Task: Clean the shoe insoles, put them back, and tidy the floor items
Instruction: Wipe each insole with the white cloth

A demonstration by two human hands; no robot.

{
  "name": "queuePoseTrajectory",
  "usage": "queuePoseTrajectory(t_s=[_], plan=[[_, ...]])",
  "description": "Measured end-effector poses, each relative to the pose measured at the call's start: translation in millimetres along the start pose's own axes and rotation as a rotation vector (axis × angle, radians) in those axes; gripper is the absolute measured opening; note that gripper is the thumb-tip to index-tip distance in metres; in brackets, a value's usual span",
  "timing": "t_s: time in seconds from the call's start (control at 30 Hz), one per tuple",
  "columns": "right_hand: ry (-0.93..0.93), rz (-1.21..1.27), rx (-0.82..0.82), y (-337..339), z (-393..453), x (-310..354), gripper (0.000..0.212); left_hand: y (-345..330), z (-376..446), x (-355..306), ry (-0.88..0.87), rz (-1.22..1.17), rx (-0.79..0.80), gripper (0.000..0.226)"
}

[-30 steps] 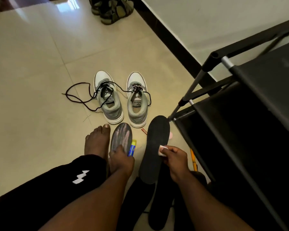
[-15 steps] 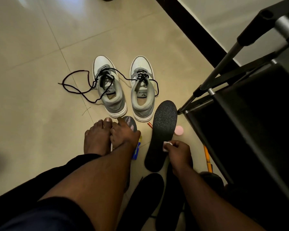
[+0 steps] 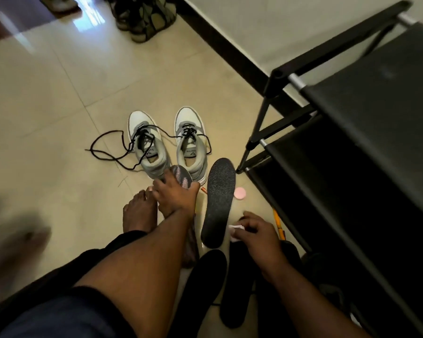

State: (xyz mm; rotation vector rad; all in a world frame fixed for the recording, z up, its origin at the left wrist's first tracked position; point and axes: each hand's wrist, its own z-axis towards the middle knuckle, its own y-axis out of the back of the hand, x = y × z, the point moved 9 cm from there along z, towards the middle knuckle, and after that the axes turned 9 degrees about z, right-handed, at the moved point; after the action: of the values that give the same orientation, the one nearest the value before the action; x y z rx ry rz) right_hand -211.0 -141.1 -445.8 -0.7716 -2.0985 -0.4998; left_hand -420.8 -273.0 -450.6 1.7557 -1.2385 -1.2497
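Reaching forward since a second ago, the left hand (image 3: 175, 193) has carried the grey insole (image 3: 181, 176) up to the sneakers' (image 3: 167, 147) heels, fingers curled on it. Beside it to the right, the black insole (image 3: 219, 201) lies lengthwise, toe pointing away; the right hand (image 3: 257, 234) beside its heel pinches a white wipe (image 3: 235, 231). Both shoes look empty, so refitting and tidying probably remain

Open floor (image 3: 47, 113) is lying wide to the left of the shoes (image 3: 166, 145), with only a loose lace (image 3: 108, 152) trailing across it. On the right the rack (image 3: 340, 167) is closing things in, leaving a narrow strip holding an insole (image 3: 217, 201), a pink disc (image 3: 239, 192) and a pencil (image 3: 278, 223).
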Motion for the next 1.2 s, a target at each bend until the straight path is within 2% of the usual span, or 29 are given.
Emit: queuePoseTrajectory(t_s=[0.07,0.17,0.3,0.43,0.5,0.57,0.63,0.67,0.7,0.77,0.8,0.93,1.03,1.1,1.2], plan=[[0.046,-0.032,0.102,5,-25,39,0.004,33,-37,-30,-0.056,-0.07,-0.01,0.087],[0.109,-0.015,0.22,11,-75,97,0.014,75,-100,-79,-0.214,-0.2,-0.002,0.089],[0.206,0.066,0.127,46,-134,155,0.017,126,-181,-123,-0.326,-0.21,0.057,0.089],[0.203,0.16,0.034,87,-186,171,0.009,146,-237,-146,-0.389,-0.215,0.168,0.091],[0.184,0.216,-0.008,104,-203,171,0.006,146,-255,-152,-0.415,-0.228,0.29,0.097],[0.131,0.344,-0.023,116,-213,163,0.005,148,-264,-150,-0.398,-0.351,0.434,0.099],[0.071,0.529,-0.004,123,-221,152,0.01,152,-265,-139,-0.353,-0.504,0.57,0.078],[0.05,0.615,0.02,122,-224,149,0.011,147,-266,-134,-0.325,-0.558,0.692,0.067],[0.037,0.678,0.042,121,-226,148,0.011,140,-270,-133,-0.31,-0.598,0.855,0.067],[0.03,0.746,0.081,116,-224,152,0.01,132,-286,-144,-0.309,-0.695,1.149,0.08],[0.031,0.775,0.097,113,-222,156,0.012,131,-292,-152,-0.31,-0.765,1.24,0.084],[0.001,0.846,0.119,101,-207,165,0.021,132,-283,-180,-0.278,-1.014,1.344,0.076],[-0.02,0.794,0.143,99,-197,164,0.024,129,-280,-185,-0.28,-1.062,1.387,0.068],[-0.023,0.694,0.142,109,-193,169,0.017,124,-281,-188,-0.258,-1.092,1.411,0.063],[0.084,0.447,-0.033,154,-189,186,0.011,117,-284,-184,-0.219,-1.098,1.468,0.062]])
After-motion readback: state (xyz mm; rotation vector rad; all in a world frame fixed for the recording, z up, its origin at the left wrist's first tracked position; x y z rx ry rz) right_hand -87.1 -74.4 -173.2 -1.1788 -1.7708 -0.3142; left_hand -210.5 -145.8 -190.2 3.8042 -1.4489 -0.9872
